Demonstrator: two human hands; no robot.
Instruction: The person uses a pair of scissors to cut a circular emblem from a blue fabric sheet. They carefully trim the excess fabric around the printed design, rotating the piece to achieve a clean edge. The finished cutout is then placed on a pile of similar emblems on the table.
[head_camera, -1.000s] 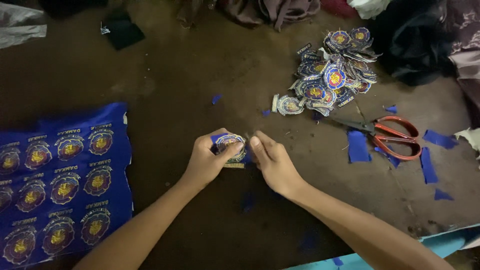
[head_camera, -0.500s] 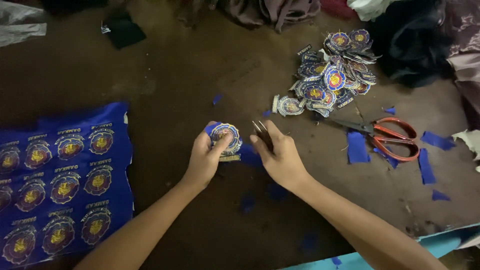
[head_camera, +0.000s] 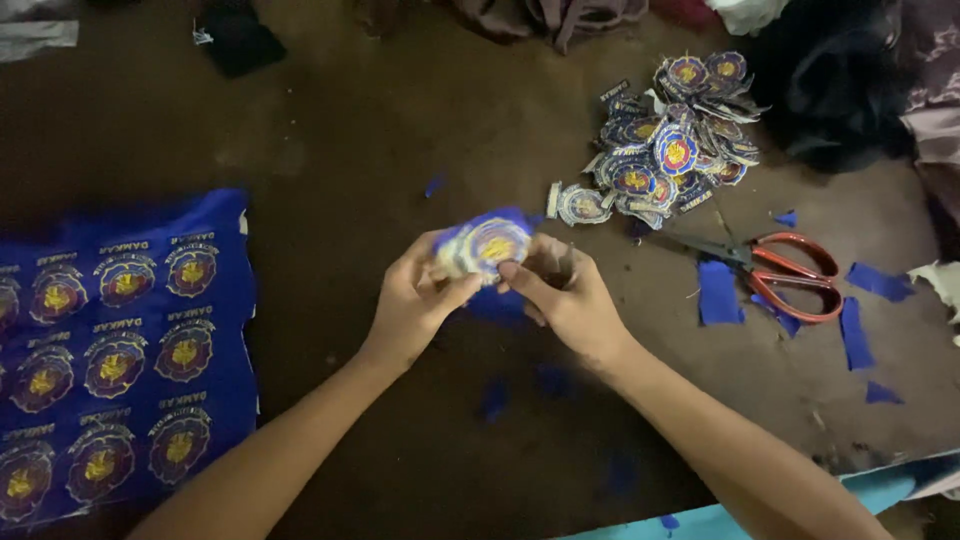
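**Both hands on one badge**

The left hand (head_camera: 415, 305) and right hand (head_camera: 565, 300) each pinched an edge of a round blue badge (head_camera: 487, 243), fingers closed on it, holding it above the brown table (head_camera: 400, 130). A pile of cut badges (head_camera: 665, 140) lay beyond, red-handled scissors (head_camera: 775, 265) near the right hand, and a blue printed sheet (head_camera: 120, 340) far left.

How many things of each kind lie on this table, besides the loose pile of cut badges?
Scissors: 1
Blue badge sheet: 1
Badge held in both hands: 1
Big blue scraps beside the scissors: 3
Total: 6
The left hand and right hand pinch the one badge. The pile is too tangled to count.
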